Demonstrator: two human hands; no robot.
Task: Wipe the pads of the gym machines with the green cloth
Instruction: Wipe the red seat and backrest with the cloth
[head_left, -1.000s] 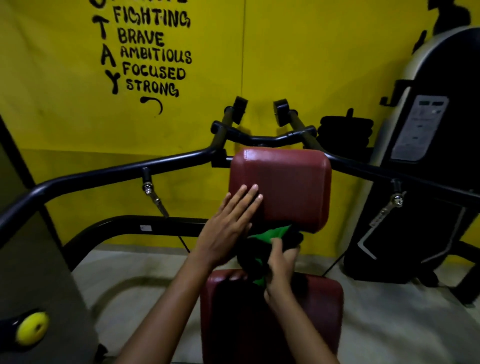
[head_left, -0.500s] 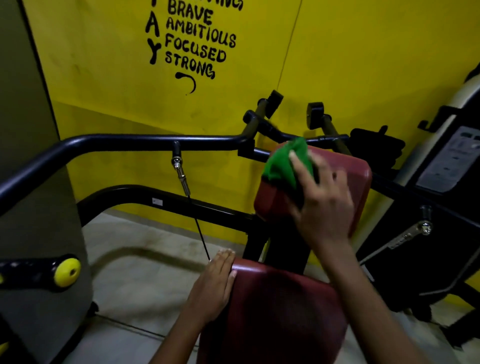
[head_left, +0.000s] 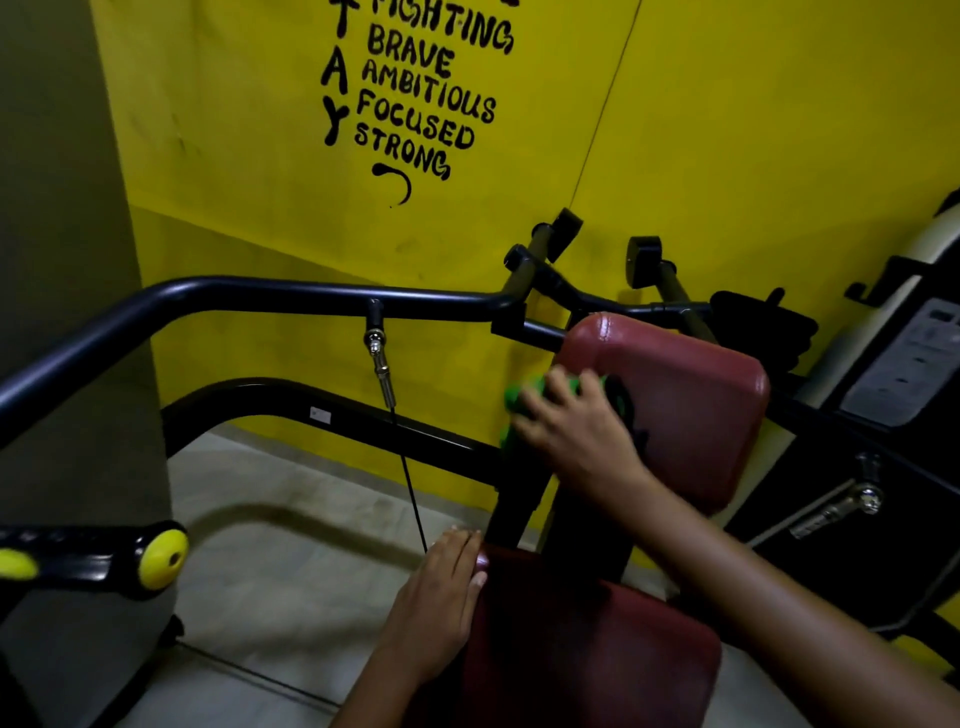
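A dark red back pad (head_left: 691, 405) stands upright on a black gym machine, with a matching seat pad (head_left: 587, 660) below it. My right hand (head_left: 576, 436) presses the green cloth (head_left: 524, 397) against the left edge of the back pad, fingers spread over the cloth, which shows only between and beyond them. My left hand (head_left: 441, 597) rests flat on the seat pad's left front corner, fingers straight.
Black machine arms (head_left: 311, 299) curve across at chest height, a cable and clip (head_left: 382, 358) hanging from one. A yellow-capped handle (head_left: 161, 558) sticks in from the left. The yellow wall is close behind; another black machine (head_left: 893, 405) stands to the right.
My right hand has slid the cloth from the top left corner of the back pad down its left side. My left hand stays on the seat pad; the view has shifted a little.
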